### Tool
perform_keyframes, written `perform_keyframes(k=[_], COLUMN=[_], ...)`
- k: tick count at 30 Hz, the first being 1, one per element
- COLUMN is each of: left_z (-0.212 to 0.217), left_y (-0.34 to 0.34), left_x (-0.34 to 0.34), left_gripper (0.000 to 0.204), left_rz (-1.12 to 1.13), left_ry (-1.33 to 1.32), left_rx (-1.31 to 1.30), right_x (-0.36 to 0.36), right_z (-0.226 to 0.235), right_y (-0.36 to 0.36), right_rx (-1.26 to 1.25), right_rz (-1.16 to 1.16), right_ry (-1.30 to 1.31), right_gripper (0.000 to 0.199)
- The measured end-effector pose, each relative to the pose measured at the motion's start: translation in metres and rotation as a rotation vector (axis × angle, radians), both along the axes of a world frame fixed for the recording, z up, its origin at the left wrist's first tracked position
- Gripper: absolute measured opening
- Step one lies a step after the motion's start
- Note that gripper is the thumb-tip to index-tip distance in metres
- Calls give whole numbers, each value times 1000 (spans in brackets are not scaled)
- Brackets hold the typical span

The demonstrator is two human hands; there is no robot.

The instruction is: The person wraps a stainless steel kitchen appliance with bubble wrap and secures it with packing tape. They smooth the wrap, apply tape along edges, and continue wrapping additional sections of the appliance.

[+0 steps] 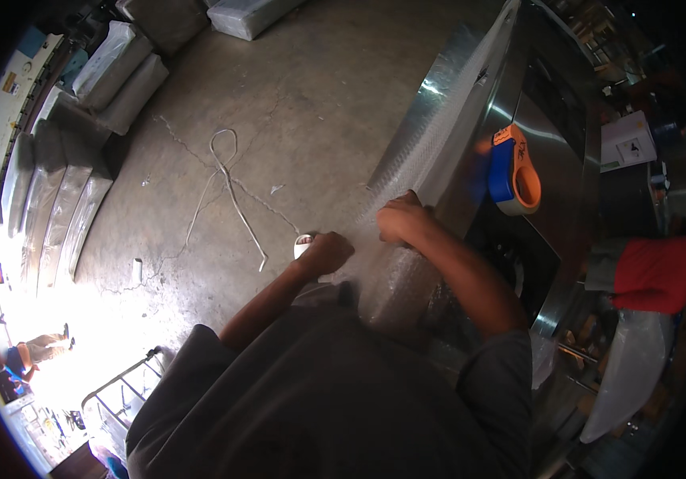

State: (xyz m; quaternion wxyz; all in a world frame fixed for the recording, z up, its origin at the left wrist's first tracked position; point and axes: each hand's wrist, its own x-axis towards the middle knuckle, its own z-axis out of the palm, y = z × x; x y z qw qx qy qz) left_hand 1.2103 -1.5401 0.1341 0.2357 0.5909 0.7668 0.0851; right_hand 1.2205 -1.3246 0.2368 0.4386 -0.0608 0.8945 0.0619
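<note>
My left hand (328, 254) is closed around a small white roll (302, 247), perhaps tape, held above the concrete floor. To its right, my right hand (403, 219) is closed with the fingertips pressed on clear bubble wrap (438, 160). The wrap covers the near side of a large stainless steel unit (546, 128) and hangs down in front of me. On the unit's steel surface lies an orange and blue tape dispenser (514, 174) with a roll in it. A dark glossy panel is set into the steel close to my right forearm.
White cord (227, 180) lies looped on the floor, near a small white cylinder (137, 269). Plastic-wrapped slabs (43, 207) lean at the left. A metal frame (123, 391) stands lower left. A person in red (654, 274) is at the right; another (35, 351) is far left.
</note>
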Motion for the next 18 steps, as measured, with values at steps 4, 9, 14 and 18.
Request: perform_keyframes(k=[4,9,14,18], left_z=[-13,11,19,14], left_y=[4,5,-8,-11], left_x=[10,21,16,38], left_gripper=[35,43,42,45], left_rz=[549,869,448,241], left_ry=[-101,-237,-148,10], left_rx=[6,-34,-78,-27], right_x=[0,-1,-1,-2], right_z=[-1,1,3,-1], right_y=[2,5,9,6], right_rx=[14,-10,-32,20], right_rz=[-25,-16,-24,-49], right_ry=[-16,-60,-10,-7], right_gripper=[27,32,30,29])
